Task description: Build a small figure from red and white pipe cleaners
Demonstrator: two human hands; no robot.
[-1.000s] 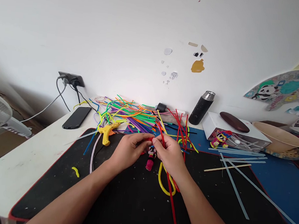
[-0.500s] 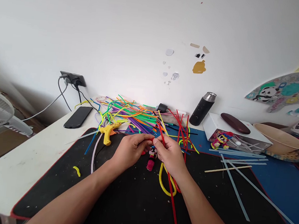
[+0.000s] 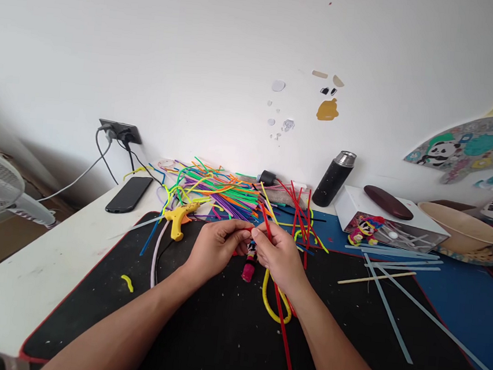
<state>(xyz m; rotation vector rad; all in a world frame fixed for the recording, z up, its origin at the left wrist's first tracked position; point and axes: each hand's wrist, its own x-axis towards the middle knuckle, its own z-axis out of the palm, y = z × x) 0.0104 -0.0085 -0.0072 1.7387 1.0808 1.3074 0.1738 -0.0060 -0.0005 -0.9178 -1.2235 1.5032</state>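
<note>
Head view: both forearms reach in over the black mat point(image 3: 214, 339), and the hands meet in the middle of it.
Left hand point(image 3: 217, 246): fingers curled, tips pinched on the red pipe cleaner point(image 3: 286, 343), right up against the other hand's fingertips.
Right hand point(image 3: 281, 257): closed on the same red stem, which sticks up past the knuckles and trails back under the wrist along the mat.
Small figure point(image 3: 248, 265): a pink-based doll, standing on the mat just below the meeting fingertips.
Yellow loop point(image 3: 266, 303): a bent yellow pipe cleaner lying under the right hand.
Glue gun point(image 3: 177, 220): yellow, just left of the left hand.
Pipe cleaner pile point(image 3: 215, 191): many colours, spread beyond both hands.
Phone point(image 3: 129, 193): dark, on the white worktop point(image 3: 46, 270), far left of the hands.
Flask point(image 3: 333, 177): black, beyond the right hand.
Glue sticks point(image 3: 391, 315): pale rods, scattered right of the right hand.
</note>
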